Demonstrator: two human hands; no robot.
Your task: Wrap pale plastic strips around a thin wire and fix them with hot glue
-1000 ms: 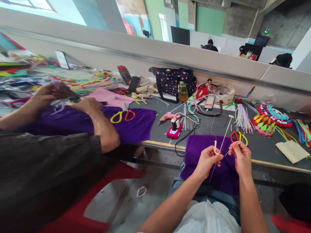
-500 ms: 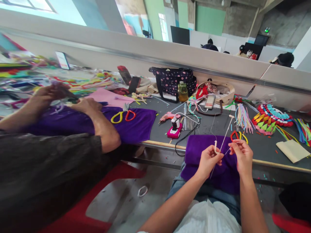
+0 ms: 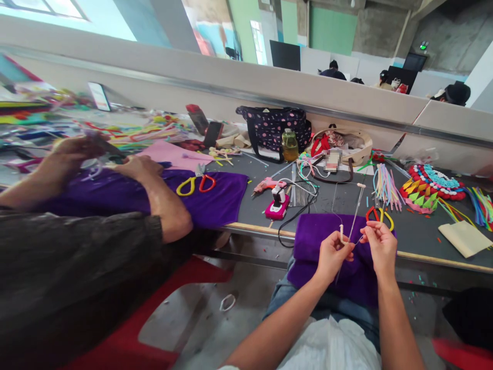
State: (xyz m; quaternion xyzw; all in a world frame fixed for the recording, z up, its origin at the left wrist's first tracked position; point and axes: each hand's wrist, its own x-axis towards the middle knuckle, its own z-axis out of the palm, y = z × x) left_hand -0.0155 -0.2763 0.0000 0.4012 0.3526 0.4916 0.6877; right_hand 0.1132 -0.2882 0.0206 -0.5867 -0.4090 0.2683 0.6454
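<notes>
My left hand (image 3: 333,254) pinches a thin white pipe cleaner (image 3: 353,220) that rises toward the table. My right hand (image 3: 381,245) pinches the same white strand a little to the right. Both hands hover over a purple cloth (image 3: 318,237) that hangs from the table edge onto my lap. Red and yellow scissors (image 3: 379,215) lie just beyond my right hand.
A co-worker's arm (image 3: 162,198) and hands rest on another purple cloth (image 3: 219,198) at left, beside yellow and red scissors (image 3: 194,184). A glue gun (image 3: 267,185), pink charger (image 3: 276,204), dotted bag (image 3: 273,128), jar (image 3: 289,145), pipe cleaner bundle (image 3: 385,187) and woven piece (image 3: 427,189) sit on the grey table (image 3: 416,231).
My hands have drawn slightly closer together and the white pipe cleaner has shifted a little left. The co-worker's hands moved only slightly.
</notes>
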